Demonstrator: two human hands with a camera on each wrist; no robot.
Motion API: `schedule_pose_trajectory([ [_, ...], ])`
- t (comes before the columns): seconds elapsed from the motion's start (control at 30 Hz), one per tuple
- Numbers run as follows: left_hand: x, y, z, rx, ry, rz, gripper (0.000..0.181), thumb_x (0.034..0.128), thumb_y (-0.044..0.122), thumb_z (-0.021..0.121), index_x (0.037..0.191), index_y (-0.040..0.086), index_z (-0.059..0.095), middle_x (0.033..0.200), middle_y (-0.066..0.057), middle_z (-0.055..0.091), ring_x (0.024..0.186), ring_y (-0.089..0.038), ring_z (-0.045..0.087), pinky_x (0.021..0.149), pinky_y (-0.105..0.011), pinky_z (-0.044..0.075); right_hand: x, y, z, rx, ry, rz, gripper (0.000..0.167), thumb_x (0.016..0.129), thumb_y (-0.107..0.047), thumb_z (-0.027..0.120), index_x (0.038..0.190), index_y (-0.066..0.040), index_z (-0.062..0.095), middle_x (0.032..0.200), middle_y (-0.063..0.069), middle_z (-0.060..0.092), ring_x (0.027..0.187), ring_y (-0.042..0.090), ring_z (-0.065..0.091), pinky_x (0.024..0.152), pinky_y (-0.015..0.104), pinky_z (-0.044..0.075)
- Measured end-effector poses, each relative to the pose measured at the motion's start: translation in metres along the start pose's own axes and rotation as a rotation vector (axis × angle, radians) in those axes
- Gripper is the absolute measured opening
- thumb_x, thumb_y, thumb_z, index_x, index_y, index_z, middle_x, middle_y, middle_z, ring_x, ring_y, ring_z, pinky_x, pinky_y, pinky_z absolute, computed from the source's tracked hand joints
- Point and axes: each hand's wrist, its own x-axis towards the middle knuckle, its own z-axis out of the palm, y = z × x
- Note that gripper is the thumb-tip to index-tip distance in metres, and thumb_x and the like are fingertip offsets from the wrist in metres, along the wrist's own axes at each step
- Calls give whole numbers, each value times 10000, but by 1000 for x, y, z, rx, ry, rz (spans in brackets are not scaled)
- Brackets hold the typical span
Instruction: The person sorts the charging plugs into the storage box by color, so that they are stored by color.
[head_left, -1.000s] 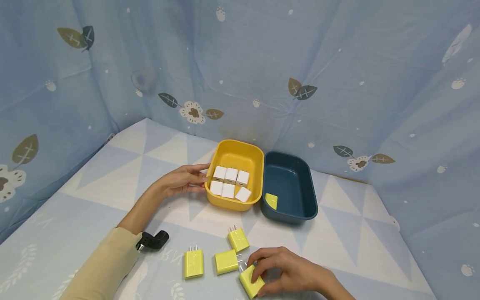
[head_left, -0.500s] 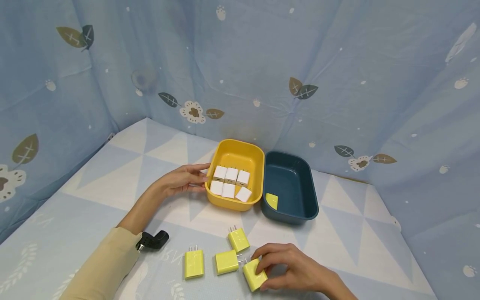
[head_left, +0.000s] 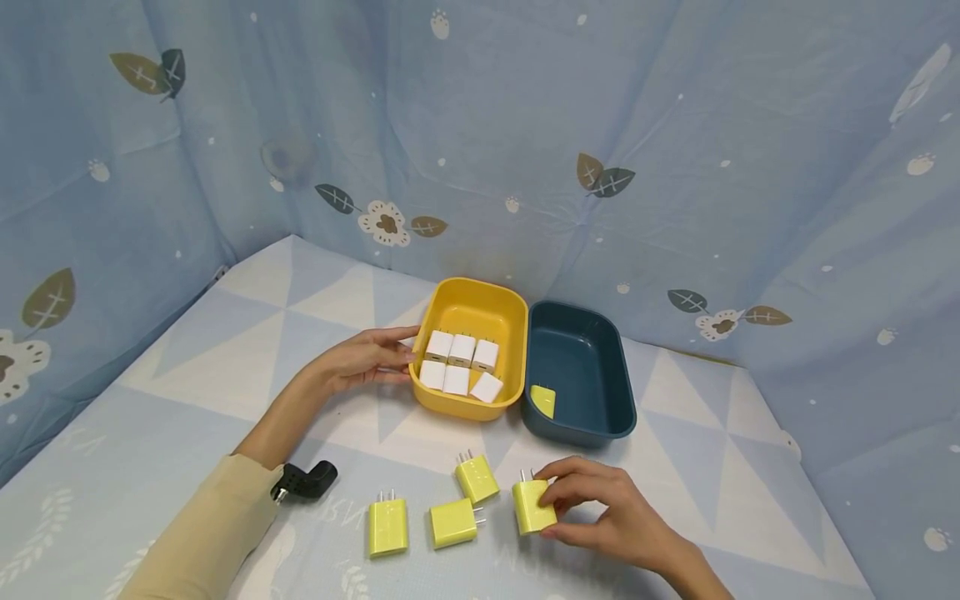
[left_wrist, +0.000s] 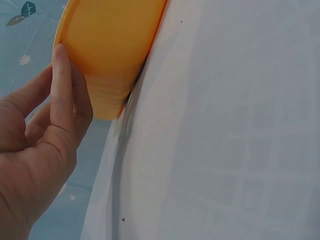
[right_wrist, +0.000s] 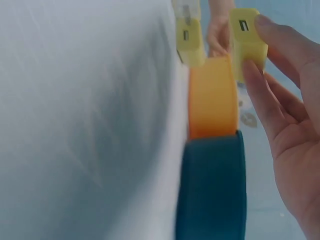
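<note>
My right hand (head_left: 611,508) pinches a yellow USB charger plug (head_left: 532,505) between thumb and fingers, prongs pointing away; in the right wrist view its USB port faces the camera, and it appears raised off the cloth. At the outer left wall of the yellow bin (head_left: 480,300), my left hand (head_left: 367,360) rests its fairly straight fingers. Several white charger plugs (head_left: 461,350) lie in two rows in that bin. Touching it on the right is a dark blue bin (head_left: 581,358), which holds one yellow plug (head_left: 543,401) in its near left corner.
Three loose yellow plugs lie on the patterned cloth: one to the left (head_left: 387,527), one in the middle (head_left: 453,523) and one farther back (head_left: 476,478). A black wrist mount (head_left: 307,481) sits by the left sleeve. A blue curtain (head_left: 480,150) hangs behind the bins.
My right hand has lifted the yellow charger plug and carried it away from me and slightly right, turning it more upright in view. My left hand and both bins stay in place.
</note>
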Motion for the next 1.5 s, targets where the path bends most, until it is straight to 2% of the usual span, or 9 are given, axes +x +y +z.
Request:
schedule_pose_trajectory([
  [0.17,-1,1,1,-4,0,0,678,976,-36,551,1572,66,246,1118,-146,504,871,-172,660,917,-362,549,2,-2,-18,-79,86,40,326,781,-77,844,1060,-169,704,1176,83,646,919,160,670,669,335,620],
  [0.33,0,1,-1,-8,1,1,677,976,-31,556,1572,69,250,1115,-142,504,883,-176,658,904,-351,557,9,4,-44,-148,165,-9,377,742,21,847,1058,-126,704,1166,124,640,964,186,661,684,304,615],
  [0.5,0,1,-2,-7,6,-1,675,976,-27,559,1571,70,254,1099,-131,505,880,-176,657,891,-340,565,17,15,-64,-194,229,-4,406,702,123,831,1024,-89,701,1147,152,640,949,170,653,686,277,610],
  [0.67,-1,1,-2,-7,4,0,676,977,-30,556,1571,66,249,1108,-134,503,884,-178,658,878,-328,571,27,16,-72,-251,264,3,380,672,203,801,969,-5,688,1084,226,640,823,218,642,644,245,603],
  [0.83,-1,2,-1,-7,6,0,673,978,-33,551,1571,65,249,1130,-145,496,880,-175,655,870,-320,574,35,15,-75,-302,287,59,318,687,182,801,936,19,687,1057,234,653,772,277,632,625,242,601],
  [1.0,0,1,0,-5,6,-1,669,981,-32,550,1571,71,253,1135,-155,496,875,-177,658,891,-338,565,33,41,-79,-306,281,131,312,724,89,831,977,-49,711,1099,150,670,784,228,644,647,239,602],
  [1.13,1,0,-1,-4,3,-1,670,980,-30,554,1571,69,253,1144,-161,495,870,-177,660,900,-346,560,31,61,-82,-303,247,176,296,764,-21,844,1018,-113,723,1107,60,676,814,166,646,671,245,603],
  [1.3,1,0,-1,-8,5,-2,674,978,-30,557,1571,67,252,1142,-162,493,856,-176,657,887,-336,567,34,70,-82,-343,189,209,274,787,-132,851,1027,-151,719,1059,-20,670,814,115,638,664,271,605],
  [1.5,2,-1,0,-16,4,-5,676,979,-26,560,1572,73,251,1124,-154,499,851,-176,659,880,-332,570,39,74,-81,-411,132,255,256,803,-185,844,1024,-141,722,983,-43,674,788,90,630,648,290,594],
])
